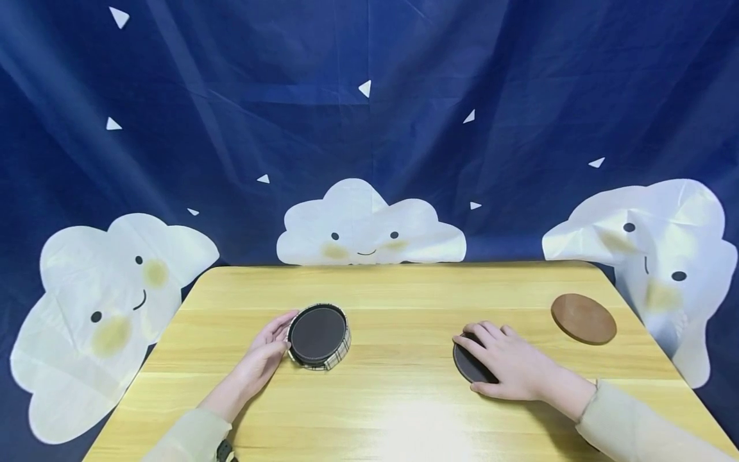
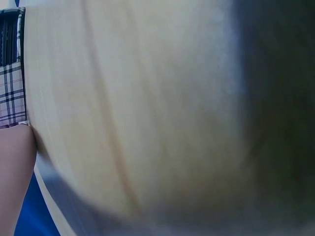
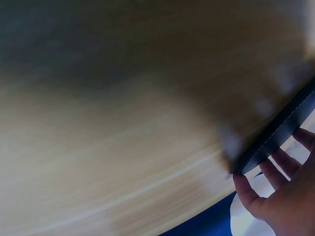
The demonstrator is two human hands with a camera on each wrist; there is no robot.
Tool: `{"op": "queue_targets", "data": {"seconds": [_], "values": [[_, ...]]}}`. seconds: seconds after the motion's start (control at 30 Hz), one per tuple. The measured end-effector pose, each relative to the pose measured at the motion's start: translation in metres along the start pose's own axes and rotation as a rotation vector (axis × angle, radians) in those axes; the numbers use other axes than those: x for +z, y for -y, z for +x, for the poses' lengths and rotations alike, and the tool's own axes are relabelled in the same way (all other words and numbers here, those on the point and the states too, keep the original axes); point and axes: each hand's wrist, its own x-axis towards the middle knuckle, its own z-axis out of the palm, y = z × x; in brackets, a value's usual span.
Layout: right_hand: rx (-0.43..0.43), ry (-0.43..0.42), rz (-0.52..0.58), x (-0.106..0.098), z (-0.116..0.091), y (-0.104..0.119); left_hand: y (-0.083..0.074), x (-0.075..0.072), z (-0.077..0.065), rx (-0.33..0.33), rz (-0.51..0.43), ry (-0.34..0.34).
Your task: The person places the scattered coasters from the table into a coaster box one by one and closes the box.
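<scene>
On the left half of the table, a round coaster holder (image 1: 339, 355) with a plaid wall has a black coaster (image 1: 317, 332) showing at its top. My left hand (image 1: 261, 360) holds the holder's left side, thumb in front and fingers behind. The left wrist view catches only a strip of the plaid wall (image 2: 11, 96) and part of the hand (image 2: 15, 172). Right of centre, my right hand (image 1: 508, 364) grips a second black coaster (image 1: 470, 366) from above, partly hiding it. In the right wrist view, fingertips meet the rim of this stitched coaster (image 3: 280, 129).
A brown round disc (image 1: 584, 319) lies flat at the table's right, beyond my right hand. The wooden table (image 1: 404, 308) has its far edge against a dark blue curtain (image 1: 369, 141) with white cloud faces.
</scene>
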Motion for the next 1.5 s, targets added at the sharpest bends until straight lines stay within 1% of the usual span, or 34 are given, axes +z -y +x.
{"op": "queue_targets", "data": {"seconds": [0.3, 0.57, 0.63, 0.73, 0.83, 0.9, 1.1, 1.23, 1.5], "values": [[0.026, 0.034, 0.020, 0.002, 0.002, 0.000, 0.001, -0.001, 0.000, 0.003, -0.002, 0.006], [0.063, 0.101, 0.043, 0.006, 0.009, -0.005, 0.002, -0.001, 0.001, 0.001, 0.005, 0.000], [0.055, 0.100, 0.036, 0.006, 0.012, -0.006, 0.002, -0.001, 0.001, -0.004, 0.008, -0.003], [0.031, 0.069, 0.023, 0.005, 0.017, -0.006, 0.001, -0.001, 0.000, -0.013, 0.012, -0.004], [0.011, 0.032, 0.005, 0.004, 0.023, -0.006, 0.000, 0.000, 0.000, -0.017, 0.013, -0.001], [0.003, 0.024, 0.004, 0.003, 0.029, -0.006, -0.001, 0.001, 0.000, -0.016, 0.012, 0.000], [0.001, 0.049, 0.001, -0.002, 0.045, -0.008, -0.001, 0.000, 0.000, -0.007, 0.013, 0.005], [-0.005, 0.047, 0.009, -0.005, 0.056, -0.008, 0.000, -0.001, 0.000, -0.002, 0.013, 0.009], [-0.025, 0.061, 0.024, -0.008, 0.081, -0.001, -0.001, 0.000, 0.000, -0.007, 0.016, 0.005]]}}
